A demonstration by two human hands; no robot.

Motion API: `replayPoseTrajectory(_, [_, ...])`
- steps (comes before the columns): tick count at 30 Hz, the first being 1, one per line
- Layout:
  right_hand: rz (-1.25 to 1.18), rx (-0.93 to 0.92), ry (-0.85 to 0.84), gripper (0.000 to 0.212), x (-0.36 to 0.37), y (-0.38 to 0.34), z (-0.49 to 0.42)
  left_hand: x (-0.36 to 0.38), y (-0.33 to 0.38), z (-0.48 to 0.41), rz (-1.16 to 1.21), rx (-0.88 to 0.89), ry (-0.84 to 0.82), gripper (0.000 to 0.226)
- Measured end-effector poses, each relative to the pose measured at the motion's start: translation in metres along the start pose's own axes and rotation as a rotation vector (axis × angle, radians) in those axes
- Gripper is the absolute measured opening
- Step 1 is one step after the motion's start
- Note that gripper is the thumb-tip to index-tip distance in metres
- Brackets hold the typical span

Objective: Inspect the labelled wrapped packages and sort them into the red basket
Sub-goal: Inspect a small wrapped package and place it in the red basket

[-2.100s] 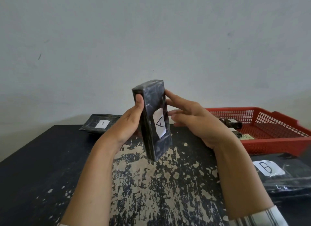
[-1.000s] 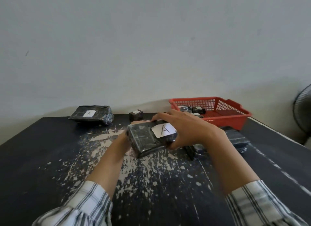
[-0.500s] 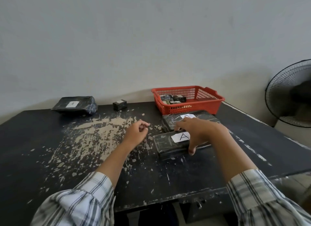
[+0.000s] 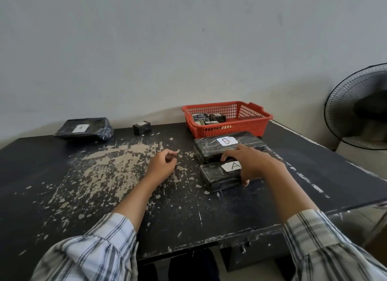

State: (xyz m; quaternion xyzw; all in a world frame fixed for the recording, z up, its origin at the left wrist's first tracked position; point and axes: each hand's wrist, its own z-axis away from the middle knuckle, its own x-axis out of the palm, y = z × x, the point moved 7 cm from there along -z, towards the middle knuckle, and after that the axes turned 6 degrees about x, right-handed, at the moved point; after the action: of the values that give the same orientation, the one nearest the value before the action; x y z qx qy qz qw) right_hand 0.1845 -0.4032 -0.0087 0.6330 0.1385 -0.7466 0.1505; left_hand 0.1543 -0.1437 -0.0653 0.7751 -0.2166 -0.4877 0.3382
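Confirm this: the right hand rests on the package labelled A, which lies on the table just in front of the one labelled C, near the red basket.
One detail is off. In the head view, the package behind package A is labelled B, not C. The right hand does rest on A, on the table, near the red basket.

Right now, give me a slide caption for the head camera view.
Right hand rests on package A beside package B, near the red basket.
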Motion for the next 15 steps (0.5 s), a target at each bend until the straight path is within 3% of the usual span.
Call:
replayPoseTrajectory(5, [-0.074,-0.053,-0.052,0.097,-0.004,-0.002,0.002,0.0,-0.001,0.0,0.003,-0.019,0.003,0.023])
replayPoseTrajectory(12, [-0.187,-0.254,0.136,0.039,-0.039,-0.069,-0.001,-0.005,-0.003,-0.002,0.04,-0.025,0.024,0.021])
replayPoseTrajectory(15, [-0.209,-0.301,0.188,0.032,-0.042,-0.106,-0.008,-0.015,-0.008,-0.003,0.044,-0.029,0.042,0.018])
